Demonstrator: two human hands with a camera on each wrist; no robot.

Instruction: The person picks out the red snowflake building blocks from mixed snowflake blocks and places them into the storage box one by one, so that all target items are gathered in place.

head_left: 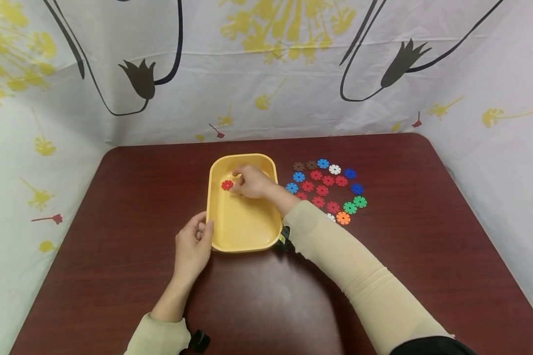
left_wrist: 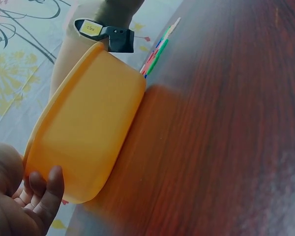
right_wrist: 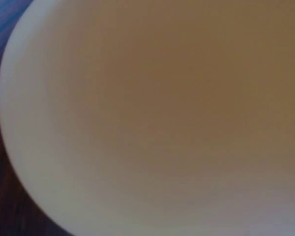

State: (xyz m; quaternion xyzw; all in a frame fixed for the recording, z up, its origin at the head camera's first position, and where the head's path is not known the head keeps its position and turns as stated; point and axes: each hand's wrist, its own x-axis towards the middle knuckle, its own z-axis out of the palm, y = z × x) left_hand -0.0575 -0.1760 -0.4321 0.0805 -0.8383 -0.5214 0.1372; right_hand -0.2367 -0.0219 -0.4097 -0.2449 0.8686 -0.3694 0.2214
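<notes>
A shallow yellow plastic tray (head_left: 244, 231) with rounded corners sits on the table. One red notched disc (head_left: 227, 185) shows inside it, towards the far left. My right hand (head_left: 252, 182) reaches into the tray, thumb and index finger bent beside that disc with a gap between them. My left hand (head_left: 194, 244) grips the tray's left side. In the left wrist view, the left hand's fingers (left_wrist: 51, 191) are bent against the tray's outer wall (left_wrist: 88, 118). The blurred tray wall (right_wrist: 162, 108) fills most of the right wrist view.
Right of the tray, several notched discs lie flat, including red discs (head_left: 322, 190), green discs (head_left: 360, 201), blue discs (head_left: 357, 189) and an orange disc (head_left: 343, 218). The right forearm hides some. A patterned cloth (head_left: 266, 74) hangs behind the dark wooden table (head_left: 151, 177).
</notes>
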